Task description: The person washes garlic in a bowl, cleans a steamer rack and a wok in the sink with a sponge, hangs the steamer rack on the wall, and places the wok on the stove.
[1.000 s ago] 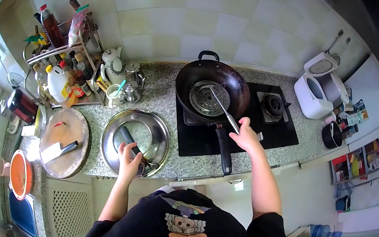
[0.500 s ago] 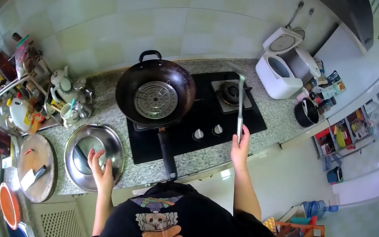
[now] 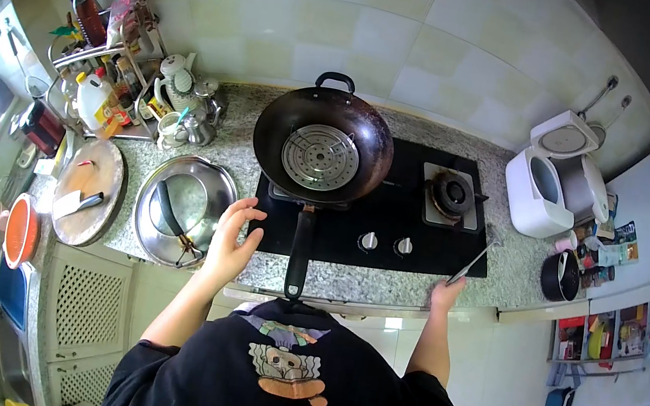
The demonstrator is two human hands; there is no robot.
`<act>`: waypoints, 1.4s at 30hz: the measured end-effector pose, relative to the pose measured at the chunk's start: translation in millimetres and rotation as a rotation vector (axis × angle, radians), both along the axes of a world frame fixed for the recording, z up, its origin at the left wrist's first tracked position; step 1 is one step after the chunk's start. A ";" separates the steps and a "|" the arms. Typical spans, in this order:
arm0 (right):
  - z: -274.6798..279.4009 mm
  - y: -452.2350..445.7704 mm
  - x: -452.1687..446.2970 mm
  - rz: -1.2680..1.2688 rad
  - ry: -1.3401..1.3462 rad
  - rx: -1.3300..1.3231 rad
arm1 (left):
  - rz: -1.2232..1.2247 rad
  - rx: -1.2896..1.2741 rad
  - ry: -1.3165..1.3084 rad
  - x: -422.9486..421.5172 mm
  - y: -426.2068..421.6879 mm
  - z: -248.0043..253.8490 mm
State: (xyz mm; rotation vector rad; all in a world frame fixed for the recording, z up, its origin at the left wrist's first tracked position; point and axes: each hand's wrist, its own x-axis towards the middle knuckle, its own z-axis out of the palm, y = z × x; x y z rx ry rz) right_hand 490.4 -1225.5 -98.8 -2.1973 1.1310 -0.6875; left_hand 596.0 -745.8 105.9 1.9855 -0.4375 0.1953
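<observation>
Metal utensil (image 3: pixel 465 269) is now held by right hand (image 3: pixel 448 292), fingers curled round it, at near-right corner of stove (image 3: pixel 439 259), swung clear of wok (image 3: pixel 372 147), so rack (image 3: pixel 313 170) inside is unobstructed; left hand (image 3: pixel 230 246) is held empty, fingers spread.

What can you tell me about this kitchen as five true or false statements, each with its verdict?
1. The round metal rack sits inside the wok. True.
2. The left hand holds a cup. False: the left hand is open and empty.
3. The right hand grips a metal utensil. True.
4. The rice cooker has its lid shut. False: the lid stands open.
5. A knife lies on the round board. True.
</observation>
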 end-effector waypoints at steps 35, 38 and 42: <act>116.0 253.4 145.8 1.402 0.231 1.632 | -0.220 -0.783 1.005 -16.3 -75.5 -41.5; 109.4 264.9 144.1 1.161 0.120 1.590 | -0.165 -0.729 0.784 -24.9 -71.7 -21.0; 140.9 295.4 117.0 1.057 -0.005 1.495 | -0.194 -0.806 0.734 -36.4 -55.3 -42.0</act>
